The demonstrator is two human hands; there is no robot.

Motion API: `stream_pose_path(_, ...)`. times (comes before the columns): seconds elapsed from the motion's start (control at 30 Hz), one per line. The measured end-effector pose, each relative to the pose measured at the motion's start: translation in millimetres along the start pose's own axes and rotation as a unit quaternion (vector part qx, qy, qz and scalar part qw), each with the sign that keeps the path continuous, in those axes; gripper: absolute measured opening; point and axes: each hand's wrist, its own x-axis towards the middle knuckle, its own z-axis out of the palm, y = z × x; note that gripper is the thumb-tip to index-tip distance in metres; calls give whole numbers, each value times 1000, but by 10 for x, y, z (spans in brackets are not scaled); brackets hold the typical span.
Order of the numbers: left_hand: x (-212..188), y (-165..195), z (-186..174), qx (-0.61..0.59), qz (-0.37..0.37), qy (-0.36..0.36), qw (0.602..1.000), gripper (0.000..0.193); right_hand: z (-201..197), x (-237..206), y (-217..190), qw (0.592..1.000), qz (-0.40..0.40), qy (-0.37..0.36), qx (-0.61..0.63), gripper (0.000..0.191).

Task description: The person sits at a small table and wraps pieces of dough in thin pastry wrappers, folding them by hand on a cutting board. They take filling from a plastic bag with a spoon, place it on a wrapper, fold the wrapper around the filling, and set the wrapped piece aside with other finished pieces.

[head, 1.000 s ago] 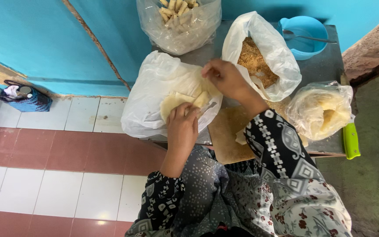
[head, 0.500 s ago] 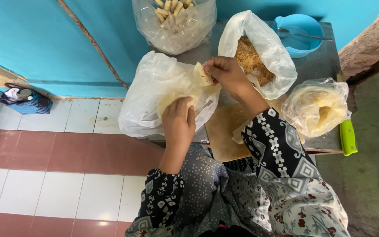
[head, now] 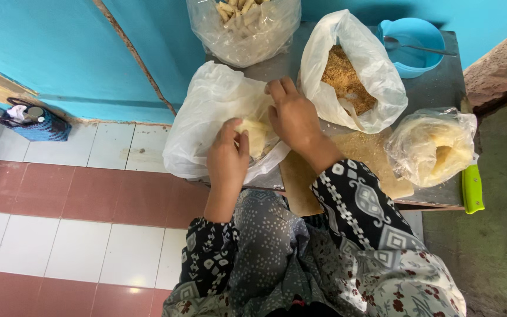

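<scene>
A white plastic bag (head: pixel 206 117) lies open on the small grey table (head: pixel 441 76), with pale yellow flat pieces (head: pixel 257 135) inside. My left hand (head: pixel 227 158) reaches into the bag's mouth, its fingertips pinched on one pale piece. My right hand (head: pixel 293 117) sits over the far rim of the same bag with curled fingers gripping the plastic, its thumb beside the pale pieces. Both hands are close together, just apart.
A white bag of brown crumbs (head: pixel 347 82) stands right of my right hand. A clear bag of pale sticks (head: pixel 244 26) is behind, with a blue bowl and spoon (head: pixel 412 41) at the back right. A wooden board (head: pixel 359 152), a clear bag of pale dough (head: pixel 435 147) and a green handle (head: pixel 472 188) are on the right.
My right hand has come down from holding a pale piece above the bag onto the bag's rim. My left hand has stayed at the bag's mouth.
</scene>
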Motion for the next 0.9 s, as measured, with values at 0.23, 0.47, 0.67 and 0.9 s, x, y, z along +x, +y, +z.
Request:
stream_pose_path(0.23, -494, -2, -13, -28, 99, -100, 990, 18, -131, -476, -124, 985, 42, -142, 84, 16)
stream_pose_path(0.47, -670, -37, 51, 26, 131, -101, 986, 13, 60, -465, 48, 984, -59, -159, -47, 10)
stream_pose_path(0.67, -532, -1, -17, -24, 74, -111, 991, 12, 43, -412, 275, 976, 52, -130, 168, 9)
stream_pose_path(0.9, -306, 228, 109, -295, -27, -91, 951, 28, -202, -556, 288, 837, 216, -119, 488, 13)
